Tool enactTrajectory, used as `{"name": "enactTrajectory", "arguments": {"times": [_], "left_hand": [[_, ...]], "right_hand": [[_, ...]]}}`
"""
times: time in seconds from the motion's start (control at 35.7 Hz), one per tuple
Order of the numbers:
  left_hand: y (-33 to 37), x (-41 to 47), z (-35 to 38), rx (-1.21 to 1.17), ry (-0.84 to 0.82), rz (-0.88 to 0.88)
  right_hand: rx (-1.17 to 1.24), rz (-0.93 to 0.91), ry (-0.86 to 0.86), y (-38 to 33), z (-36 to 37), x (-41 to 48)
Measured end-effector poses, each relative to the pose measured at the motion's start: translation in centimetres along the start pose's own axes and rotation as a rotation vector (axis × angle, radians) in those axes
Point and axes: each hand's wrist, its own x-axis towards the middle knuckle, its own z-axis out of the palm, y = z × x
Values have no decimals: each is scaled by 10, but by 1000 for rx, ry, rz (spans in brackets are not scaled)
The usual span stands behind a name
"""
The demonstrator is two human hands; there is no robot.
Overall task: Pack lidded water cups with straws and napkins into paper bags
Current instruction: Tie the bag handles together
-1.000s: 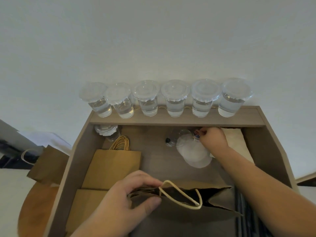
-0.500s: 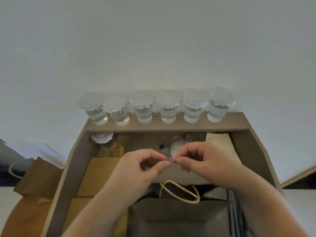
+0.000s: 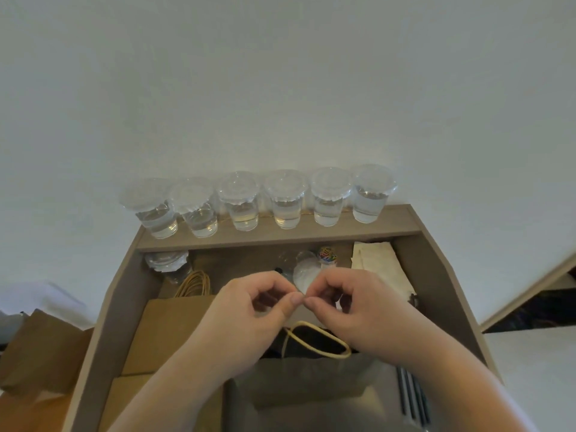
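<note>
My left hand and my right hand meet fingertip to fingertip above an open brown paper bag with a cream handle. Between thumbs and forefingers they pinch something tiny, too small to identify. Several lidded water cups stand in a row on the back ledge. A pile of napkins lies at the back right of the box. Dark straws lie to the right of the bag.
Flat paper bags are stacked at the left inside the brown box. A small jar of coloured bits, loose lids and a spare clear cup sit under the ledge. Another bag lies outside on the left.
My right hand came back from the small jar at the back, and my left hand let go of the bag's rim. Both now meet over the bag.
</note>
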Motion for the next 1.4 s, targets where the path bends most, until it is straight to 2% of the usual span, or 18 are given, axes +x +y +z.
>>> {"name": "enactTrajectory", "arguments": {"times": [0.36,0.48,0.56,0.62,0.67,0.78,0.84,0.95,1.2,1.4], "left_hand": [[2,-5,-7,-75,-86,-67],[4,-13,-16,20,-123,-96],[3,-26,-34,69,-310,-183],[2,-34,-41,160,-403,-155],[2,-37,-36,316,-419,-92],[7,-27,-6,582,-264,4],[7,-23,6,609,-168,45],[0,-22,18,545,-41,140],[-6,-22,20,491,8,101],[-4,-19,17,488,-31,78]], "right_hand": [[217,-18,81,-3,7,-3],[114,-28,121,0,0,-1],[5,-5,130,3,-11,1],[-66,22,101,4,-14,2],[-134,42,59,5,-14,4],[-265,84,-100,1,-11,7],[-288,88,-154,-2,-10,6],[-302,91,-146,-6,-9,0],[-299,90,-163,-22,-10,-14],[-415,53,-155,-29,-3,-16]]}}
